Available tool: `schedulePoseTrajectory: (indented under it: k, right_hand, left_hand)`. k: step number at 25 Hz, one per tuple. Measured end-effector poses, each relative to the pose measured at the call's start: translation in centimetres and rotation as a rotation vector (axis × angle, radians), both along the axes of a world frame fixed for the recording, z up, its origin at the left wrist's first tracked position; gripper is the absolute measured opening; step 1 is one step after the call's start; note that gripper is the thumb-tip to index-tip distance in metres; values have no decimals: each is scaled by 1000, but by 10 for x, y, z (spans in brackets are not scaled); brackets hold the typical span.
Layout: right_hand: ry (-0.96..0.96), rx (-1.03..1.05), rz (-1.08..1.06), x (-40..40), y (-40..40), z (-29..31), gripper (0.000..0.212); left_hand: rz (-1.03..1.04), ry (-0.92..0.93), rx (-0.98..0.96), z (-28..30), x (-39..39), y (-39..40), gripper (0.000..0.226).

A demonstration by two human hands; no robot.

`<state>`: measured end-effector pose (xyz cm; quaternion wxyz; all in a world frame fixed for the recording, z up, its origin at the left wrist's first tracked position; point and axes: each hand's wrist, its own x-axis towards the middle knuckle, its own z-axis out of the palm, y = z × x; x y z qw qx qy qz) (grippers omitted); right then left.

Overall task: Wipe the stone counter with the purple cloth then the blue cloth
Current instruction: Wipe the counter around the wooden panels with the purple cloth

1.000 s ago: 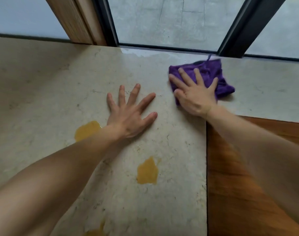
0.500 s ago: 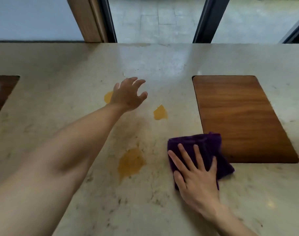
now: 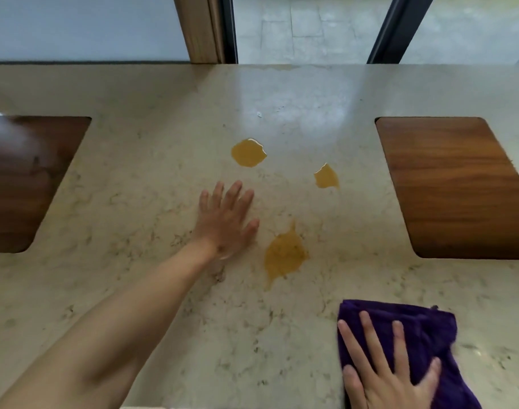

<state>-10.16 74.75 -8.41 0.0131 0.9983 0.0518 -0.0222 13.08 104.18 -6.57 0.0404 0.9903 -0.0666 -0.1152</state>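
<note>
A big stone counter (image 3: 134,187) fills the room in front of a tall window with dark frames. The stone is pale with little brown marks.

At nine o'clock a dark wood panel (image 3: 25,184) is set into the stone. Part of it looks blurry.

Near the middle, the person's left hand (image 3: 224,221) lies flat on the stone with its fingers straight and close together. It holds nothing. The bare arm reaches in from seven o'clock.

Three yellow spills sit on the stone. The far spill (image 3: 249,152) is at twelve o'clock from the left hand. The near spill (image 3: 285,255) is just beside the thumb, at four o'clock from the hand. The small spill (image 3: 326,177) is at two o'clock from the hand.

At five o'clock, close to the near edge, the purple cloth (image 3: 423,332) lies bunched on the stone. The right hand (image 3: 388,376) presses down on it, fingers spread wide and flat.

At three o'clock a lighter wood panel (image 3: 456,184) is set into the stone, well apart from the cloth.
</note>
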Motion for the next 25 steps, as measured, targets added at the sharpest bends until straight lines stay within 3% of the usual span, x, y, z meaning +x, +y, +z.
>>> schedulePoseTrajectory:
  k: [5, 10, 18, 22, 25]
  right_hand:
    - [118, 129, -60, 118, 39, 18, 59]
    - [34, 137, -102, 289, 56, 11, 55]
    - [172, 235, -141, 563, 49, 25, 53]
    - [197, 227, -102, 630, 81, 30, 54]
    - [201, 202, 16, 623, 100, 29, 55]
  left_hand:
    - [-18, -99, 23, -12, -1, 2, 76]
    - [-64, -167, 6, -11, -2, 0, 69]
    - [-81, -183, 23, -14, 2, 0, 77]
    - [-67, -155, 34, -12, 2, -1, 79]
    - [-42, -115, 30, -10, 3, -1, 78]
